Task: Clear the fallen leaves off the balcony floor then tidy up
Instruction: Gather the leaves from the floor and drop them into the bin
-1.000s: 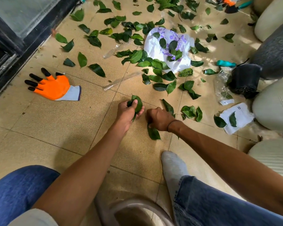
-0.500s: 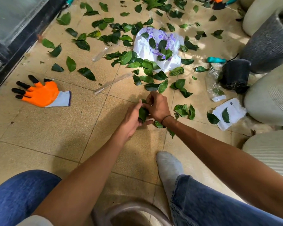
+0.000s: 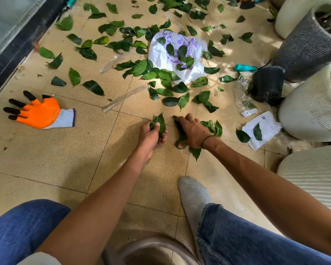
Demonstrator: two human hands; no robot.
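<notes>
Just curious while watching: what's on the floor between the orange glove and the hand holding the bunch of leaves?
Nothing, in the head view: only bare tan tile between the orange glove and the left hand gripping its leaves.

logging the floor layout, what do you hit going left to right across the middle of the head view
orange glove → clear plastic strip → left hand gripping a bunch of leaves → right hand reaching onto leaves on the floor → white paper with one leaf on it → cream ribbed pot
</notes>
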